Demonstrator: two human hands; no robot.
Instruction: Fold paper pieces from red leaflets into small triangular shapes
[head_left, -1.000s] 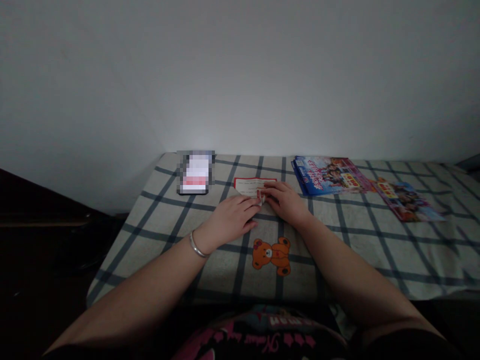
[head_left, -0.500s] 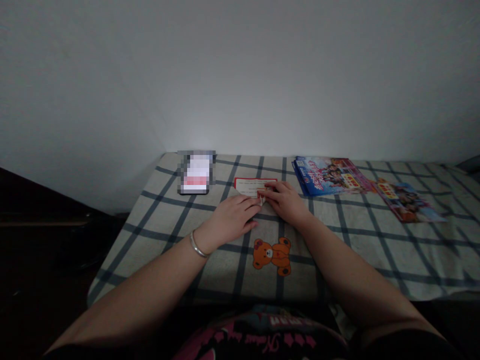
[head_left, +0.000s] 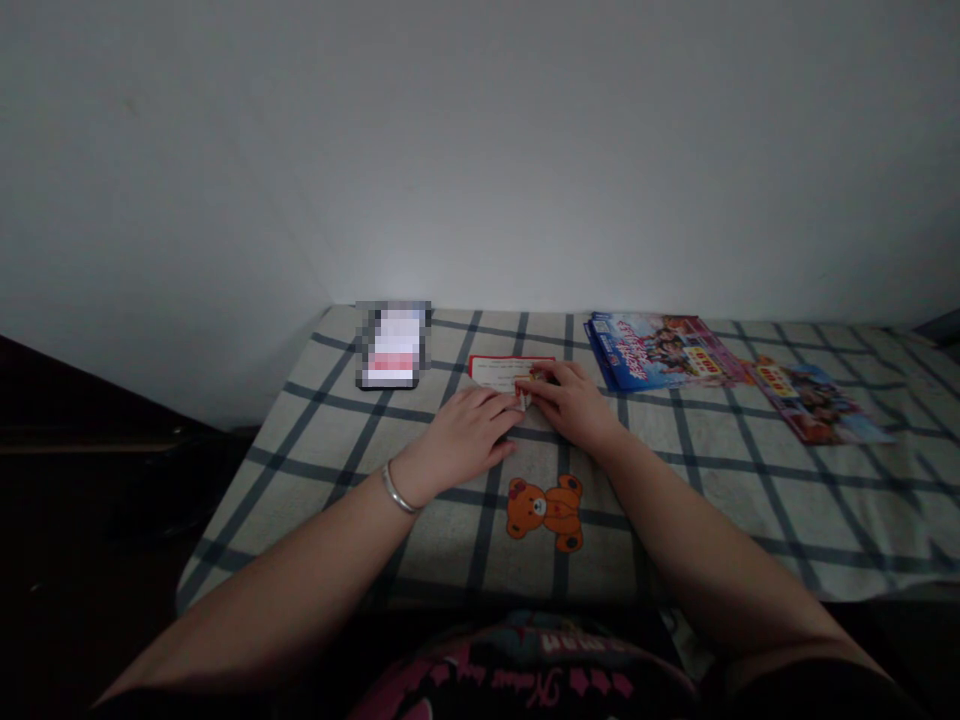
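A small printed sheet of paper, white with a red border, lies on the cloth before me, its near part folded over. My left hand rests on its near edge, fingers stretched out and the thumb apart on the cloth. From the other side my right hand presses the sheet's right part with extended fingertips, a gap showing between the fingers. The fingertips of both hands almost meet at the fold. Part of the sheet is hidden beneath them. A silver bangle circles my left wrist.
A phone with a lit, blurred screen lies at the back left. To the right are a stack of colourful leaflets and another leaflet. An orange bear picture sits on the checked tablecloth. The wall borders the table's back.
Both hands stay on the folded sheet in nearly the same place. Only a very slight shift of the fingers and the view shows.
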